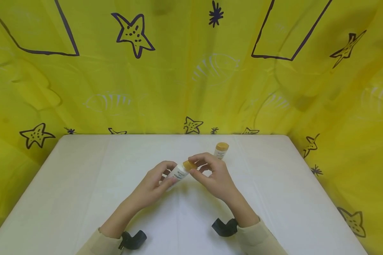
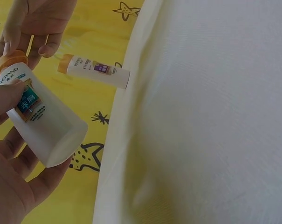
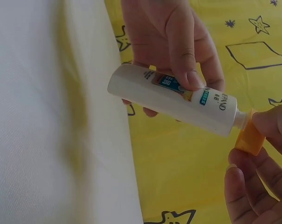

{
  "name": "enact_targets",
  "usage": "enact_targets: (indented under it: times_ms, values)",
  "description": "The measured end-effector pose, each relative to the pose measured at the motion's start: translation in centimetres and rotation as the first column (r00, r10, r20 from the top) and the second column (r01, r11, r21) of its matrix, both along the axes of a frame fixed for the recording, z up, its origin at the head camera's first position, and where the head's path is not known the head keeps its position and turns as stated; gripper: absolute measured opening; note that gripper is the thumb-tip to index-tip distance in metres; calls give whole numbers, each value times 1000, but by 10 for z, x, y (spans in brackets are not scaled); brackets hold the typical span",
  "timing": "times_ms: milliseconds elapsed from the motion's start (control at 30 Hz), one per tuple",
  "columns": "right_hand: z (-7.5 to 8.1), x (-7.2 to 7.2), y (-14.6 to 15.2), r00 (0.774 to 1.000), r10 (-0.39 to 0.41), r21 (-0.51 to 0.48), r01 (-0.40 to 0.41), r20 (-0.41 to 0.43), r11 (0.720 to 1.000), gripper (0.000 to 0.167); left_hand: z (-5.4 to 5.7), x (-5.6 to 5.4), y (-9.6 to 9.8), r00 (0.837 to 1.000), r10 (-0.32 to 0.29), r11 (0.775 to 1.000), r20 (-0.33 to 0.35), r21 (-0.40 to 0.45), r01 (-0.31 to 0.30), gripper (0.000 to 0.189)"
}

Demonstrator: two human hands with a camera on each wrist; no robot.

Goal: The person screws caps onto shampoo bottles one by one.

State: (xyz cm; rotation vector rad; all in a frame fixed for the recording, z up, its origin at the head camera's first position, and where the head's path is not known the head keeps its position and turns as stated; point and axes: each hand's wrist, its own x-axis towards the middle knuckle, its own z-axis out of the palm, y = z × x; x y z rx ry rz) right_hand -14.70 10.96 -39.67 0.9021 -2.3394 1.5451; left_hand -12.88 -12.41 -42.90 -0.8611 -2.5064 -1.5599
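Observation:
My left hand (image 1: 157,182) grips a white shampoo bottle (image 3: 173,99) round its body, thumb on the front by the teal label. The bottle is tilted above the table, its top toward my right hand (image 1: 214,173). That hand pinches the orange cap (image 3: 251,134) between thumb and fingers. In the right wrist view the cap sits askew at the mouth, and part of the white neck (image 3: 240,120) shows. A second white bottle with an orange cap (image 1: 221,149) stands upright on the table, just behind my right hand, which hides its lower part in the head view.
The white-covered table (image 1: 83,184) stretches out on both sides of the hands. A yellow curtain (image 1: 166,88) with drawn starfish and fish hangs behind it and along its sides. A black wrist mount (image 1: 225,226) sits on each forearm by the sleeve.

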Motion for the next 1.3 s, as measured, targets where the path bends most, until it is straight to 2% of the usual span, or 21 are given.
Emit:
enact_targets:
  times_ms: [700, 1067, 1300]
  values:
    - [-1, 1, -1, 1000, -6, 2, 6, 27, 1000, 28, 3, 1, -4, 1000, 2, 1000, -30, -29, -3, 29]
    - [-2, 1, -4, 1000, 23, 7, -23, 9, 1000, 28, 5, 2, -3, 999, 3, 999, -36, -38, -4, 29]
    - [-2, 1, -3, 1000, 28, 7, -28, -1, 1000, 30, 6, 2, -5, 998, 11, 999, -69, -51, -15, 31]
